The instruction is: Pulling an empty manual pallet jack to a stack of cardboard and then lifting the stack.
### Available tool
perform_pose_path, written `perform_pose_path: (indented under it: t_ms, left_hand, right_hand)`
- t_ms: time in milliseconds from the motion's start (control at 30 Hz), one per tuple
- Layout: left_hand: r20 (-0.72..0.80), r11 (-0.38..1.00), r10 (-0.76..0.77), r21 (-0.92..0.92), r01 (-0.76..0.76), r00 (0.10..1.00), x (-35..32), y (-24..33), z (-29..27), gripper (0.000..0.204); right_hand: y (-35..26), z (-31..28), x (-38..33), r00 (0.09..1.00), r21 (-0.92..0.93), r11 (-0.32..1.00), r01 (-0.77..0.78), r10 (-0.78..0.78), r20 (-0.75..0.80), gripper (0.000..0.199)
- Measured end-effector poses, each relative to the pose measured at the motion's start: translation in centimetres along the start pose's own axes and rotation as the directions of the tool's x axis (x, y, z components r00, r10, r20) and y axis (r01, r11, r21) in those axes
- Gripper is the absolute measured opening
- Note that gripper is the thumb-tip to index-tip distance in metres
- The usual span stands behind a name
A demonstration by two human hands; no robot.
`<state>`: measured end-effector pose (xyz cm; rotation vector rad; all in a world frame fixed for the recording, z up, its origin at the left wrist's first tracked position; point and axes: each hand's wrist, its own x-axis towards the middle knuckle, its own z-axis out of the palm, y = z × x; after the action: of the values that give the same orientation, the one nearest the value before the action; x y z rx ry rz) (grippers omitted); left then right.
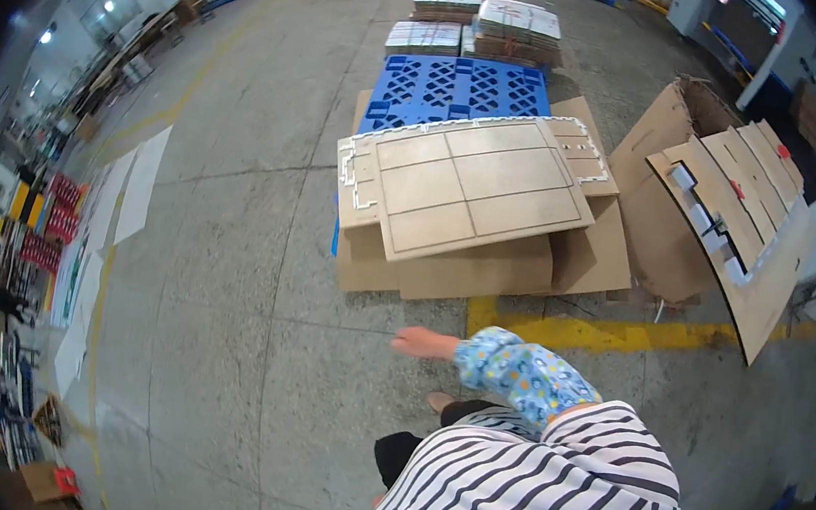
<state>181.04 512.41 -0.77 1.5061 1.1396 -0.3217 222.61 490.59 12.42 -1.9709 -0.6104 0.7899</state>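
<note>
My right hand [423, 342] is stretched out to the left over the concrete floor, its fingers curled in and nothing visible in them. A blue patterned sleeve cover [527, 374] wraps that forearm. Ahead of the hand, and apart from it, lies a stack of flat brown boards [476, 187]. The top board carries dark grooved lines, and a white notched edging shows along the board under it. Of my left hand, only a sliver of skin [378, 501] seems to show beside the striped shirt; its fingers are hidden.
The boards rest over cardboard sheets [476, 275] and a blue plastic pallet [458, 84]. Strapped bundles of flat cardboard [517, 34] stand beyond. To the right are a large open carton [659, 168] and leaning slotted boards [736, 207]. A yellow floor line [610, 336] crosses nearby.
</note>
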Motion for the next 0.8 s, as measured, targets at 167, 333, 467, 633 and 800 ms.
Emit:
perform_pose_path:
  t_ms: [167,333,467,633,800]
  left_hand:
    - [0.021,0.99,0.046,0.134,-0.048,0.999,9.9,8.1,-5.6,0.018]
    - [-0.051,0.981,0.099,0.171,-0.089,0.994,19.0,16.4,-11.9,0.018]
    - [0.036,0.994,0.101,0.041,-0.103,0.994,25.4,26.0,-19.6,0.02]
    - [0.007,0.983,0.133,0.125,-0.133,0.991,34.4,39.8,-27.0,0.019]
    - [0.019,0.902,0.375,0.223,-0.37,0.927,44.3,53.9,-25.6,0.023]
  right_hand:
    - [-13.6,-1.4,12.7,0.972,0.142,0.962,0.235,-0.235,-0.019,0.032]
    - [-10.1,1.0,23.1,0.974,-0.154,0.962,0.224,-0.219,0.05,0.034]
    - [-1.8,1.7,23.1,0.977,-0.275,0.943,-0.19,0.208,0.041,0.046]
    - [-0.4,0.1,21.3,0.715,0.063,0.713,-0.699,0.699,0.019,0.04]
    - [-2.1,-0.3,26.9,0.604,0.319,0.545,-0.775,0.787,0.123,0.039]
